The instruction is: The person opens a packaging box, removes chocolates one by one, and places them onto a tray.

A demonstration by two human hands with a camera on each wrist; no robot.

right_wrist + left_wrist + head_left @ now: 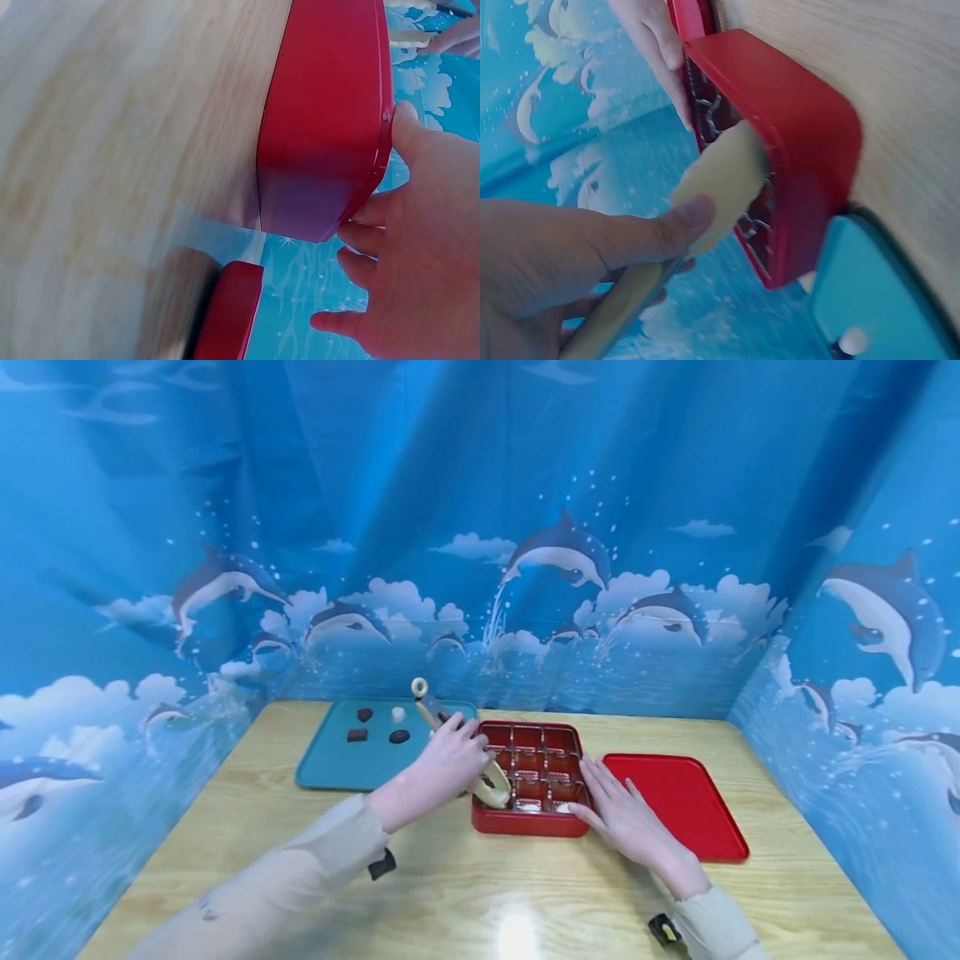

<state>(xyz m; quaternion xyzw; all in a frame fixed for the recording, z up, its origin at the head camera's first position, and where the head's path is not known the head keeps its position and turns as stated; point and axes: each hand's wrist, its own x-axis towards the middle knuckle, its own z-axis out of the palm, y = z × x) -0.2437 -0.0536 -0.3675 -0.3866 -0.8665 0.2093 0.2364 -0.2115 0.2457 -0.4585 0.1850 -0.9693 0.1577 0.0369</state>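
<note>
My left hand [452, 756] grips a pair of cream-coloured tongs [724, 169], thumb on one arm. The tongs' broad tips dip into the near-left compartment of a red box [528, 822]; what lies between the tips is hidden. Inside the box a clear divider [528, 760] makes rows of small compartments. White pieces [564, 807] sit in the near row. At the box's right side rests my right hand [626, 818], its fingers extended along the wall and its thumb at the near corner of the rim [386, 116].
Left of the box lies a teal tray [322, 764] with a dark heart-shaped chocolate [364, 715], a brown rectangular one [357, 735], a dark oval one [399, 737] and a white piece [398, 715]. A red lid [678, 802] lies flat to the right. A dolphin-print curtain [480, 568] rises behind the table.
</note>
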